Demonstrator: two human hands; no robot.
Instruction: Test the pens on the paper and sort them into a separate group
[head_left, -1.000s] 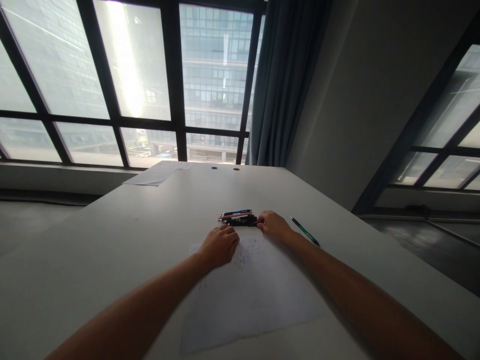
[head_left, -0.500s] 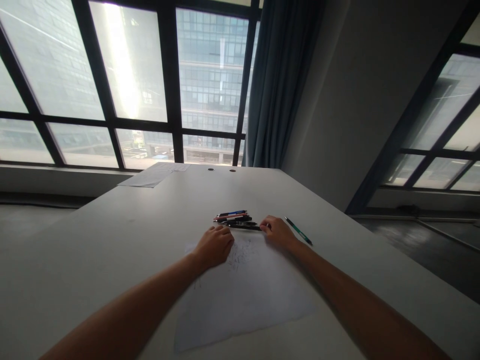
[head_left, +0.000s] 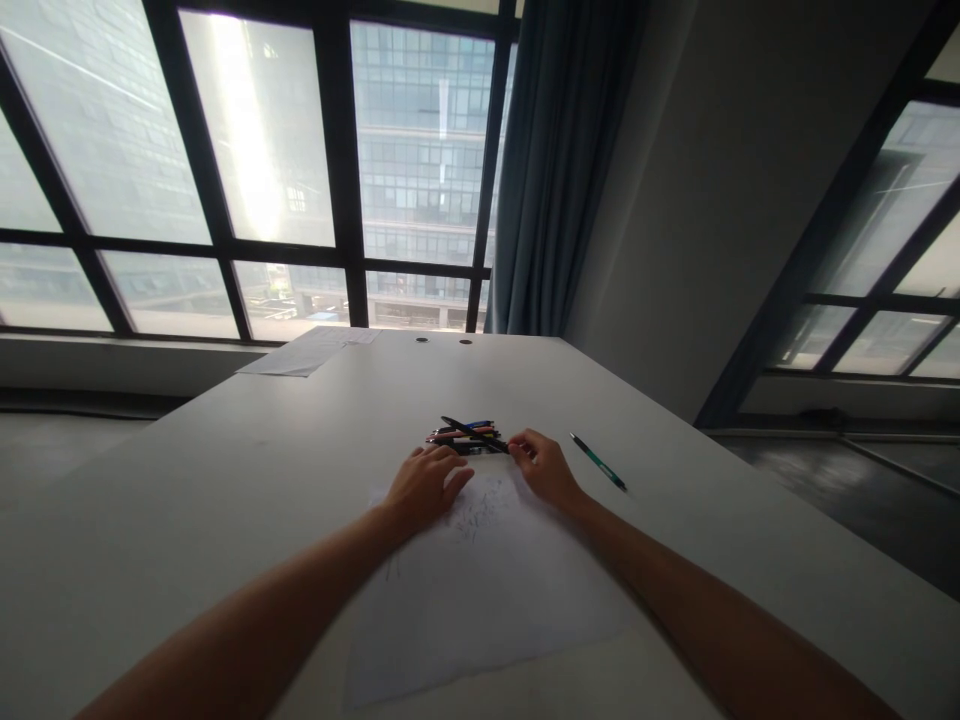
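Note:
Between the fingertips of my right hand point(head_left: 543, 468) is one end of a black pen point(head_left: 471, 431), slanting up to the left across a pile of pens point(head_left: 448, 436). Blue, reddish and black barrels show in that pile. My left hand point(head_left: 429, 484) rests at the pile's near left side, thumb apart from the fingers, with nothing visible in it. Under both hands lies a white sheet of paper point(head_left: 487, 600) with dark scribbles near its far edge. A green pen point(head_left: 598, 462) lies on its own to the right of my right hand.
The long white table point(head_left: 225, 500) runs away toward the windows. Loose papers point(head_left: 292, 355) lie at its far left corner, and two dark round holes are near the far edge. A blue curtain point(head_left: 544, 200) hangs beyond, beside a grey pillar point(head_left: 667, 230).
My right hand has moved slightly left, and the black pen's far end has swung up across the pile. My left hand's fingers have loosened, with the thumb now apart.

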